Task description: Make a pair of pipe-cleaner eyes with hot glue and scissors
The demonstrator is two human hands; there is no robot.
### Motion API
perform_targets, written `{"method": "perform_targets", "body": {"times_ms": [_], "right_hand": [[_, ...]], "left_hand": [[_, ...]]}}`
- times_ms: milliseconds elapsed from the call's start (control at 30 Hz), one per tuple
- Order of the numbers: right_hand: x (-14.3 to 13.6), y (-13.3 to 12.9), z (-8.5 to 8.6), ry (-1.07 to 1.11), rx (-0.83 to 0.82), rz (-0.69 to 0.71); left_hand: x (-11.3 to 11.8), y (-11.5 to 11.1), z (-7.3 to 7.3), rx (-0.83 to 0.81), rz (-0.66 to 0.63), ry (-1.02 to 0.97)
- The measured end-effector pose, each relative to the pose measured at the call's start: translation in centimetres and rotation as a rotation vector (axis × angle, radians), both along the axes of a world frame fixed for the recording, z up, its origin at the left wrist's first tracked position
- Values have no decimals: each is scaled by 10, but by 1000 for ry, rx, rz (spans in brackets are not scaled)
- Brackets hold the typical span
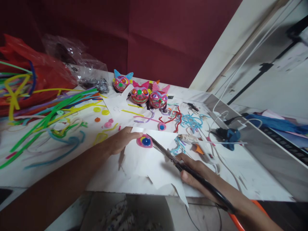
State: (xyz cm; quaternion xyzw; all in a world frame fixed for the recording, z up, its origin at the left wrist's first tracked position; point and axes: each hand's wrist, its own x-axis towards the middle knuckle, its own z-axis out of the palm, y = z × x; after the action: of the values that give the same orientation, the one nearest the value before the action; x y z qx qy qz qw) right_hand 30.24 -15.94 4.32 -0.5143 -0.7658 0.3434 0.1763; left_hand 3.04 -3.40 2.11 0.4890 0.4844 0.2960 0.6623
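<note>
White paper (166, 175) is hiding most fingers of the left hand (124, 139), while the left forearm (60, 179) is running out at the lower left. An orange piece (237, 222) beside the right forearm (240, 200) is being cut by the bottom edge. The red bag (48, 69) is leaving the view at left. Two pink-eared figures (140, 95) are mostly concealing another figure (150, 86). Marks on a loose sheet (114, 107) are looking too small to read; the speckled surface (122, 215) below the desk (101, 183) is blurring.
</note>
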Motion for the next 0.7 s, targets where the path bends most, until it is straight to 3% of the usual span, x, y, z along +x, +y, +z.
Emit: {"method": "perform_targets", "body": {"times_ms": [200,367,700], "right_hand": [[0,2,-4,10,-37,-6],[-2,0,-8,15,-66,-76],[-1,-1,-4,27,-96,-12]], "left_hand": [[-1,0,0,-6,19,25],[-3,1,-1,18,-81,-17],[-7,4,-5,64,-213,-52]]}}
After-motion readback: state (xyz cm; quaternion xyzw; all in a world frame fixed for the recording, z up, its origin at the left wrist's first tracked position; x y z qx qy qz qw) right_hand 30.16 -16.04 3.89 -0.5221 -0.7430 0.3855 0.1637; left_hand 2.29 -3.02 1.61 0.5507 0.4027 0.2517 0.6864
